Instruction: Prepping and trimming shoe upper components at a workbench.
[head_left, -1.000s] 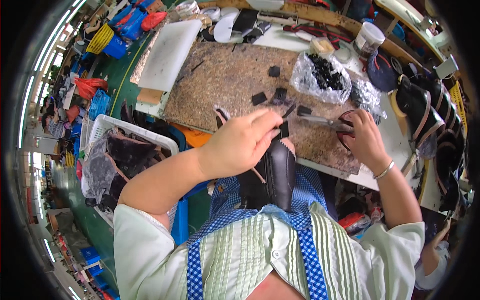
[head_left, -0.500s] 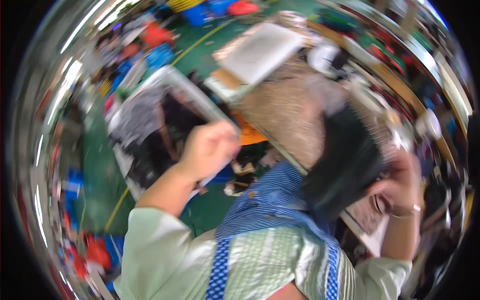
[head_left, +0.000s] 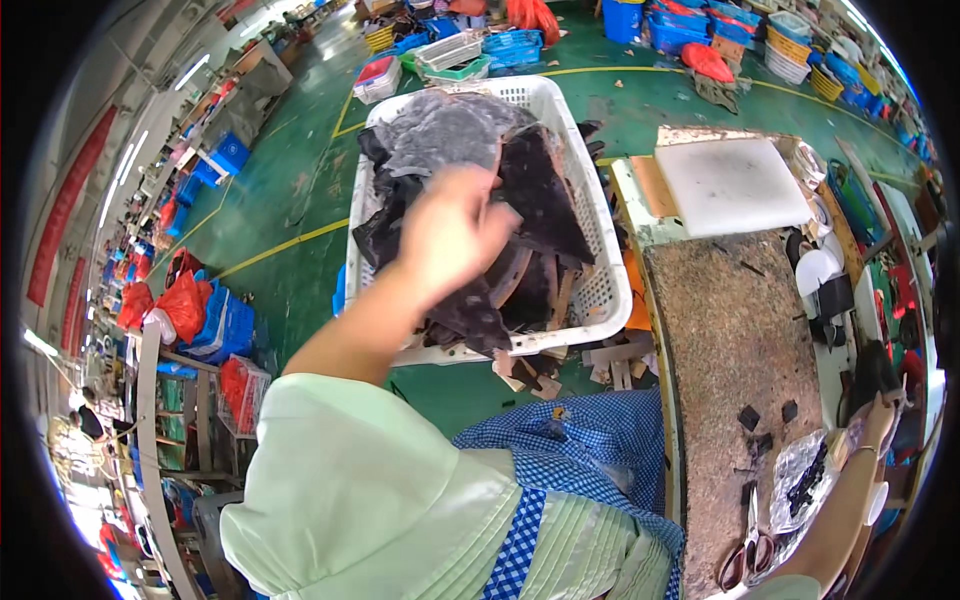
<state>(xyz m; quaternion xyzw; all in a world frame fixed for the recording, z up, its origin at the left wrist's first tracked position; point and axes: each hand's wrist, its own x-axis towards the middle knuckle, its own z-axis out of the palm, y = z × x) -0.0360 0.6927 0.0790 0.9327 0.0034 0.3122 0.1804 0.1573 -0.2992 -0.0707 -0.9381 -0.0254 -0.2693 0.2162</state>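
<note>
My left hand is over the white plastic basket, slightly blurred, its thumb standing apart from the other fingers; nothing shows in its grasp. Beneath it lie dark sheet pieces that look like leather or fabric, among them a black piece and a fuzzy grey one. At the far right, past the workbench's surface, my right hand has its fingers closed on a dark piece, partly hidden near the picture's rim.
On the brown workbench lie scissors, a clear plastic bag with black bits and some small black scraps. A white board rests at its far end. Offcuts litter the green floor between basket and bench.
The view has swung, bringing the basket to the middle. My left hand is now above the basket's pieces. My right hand has moved from over the bench to its far right side with a dark piece.
</note>
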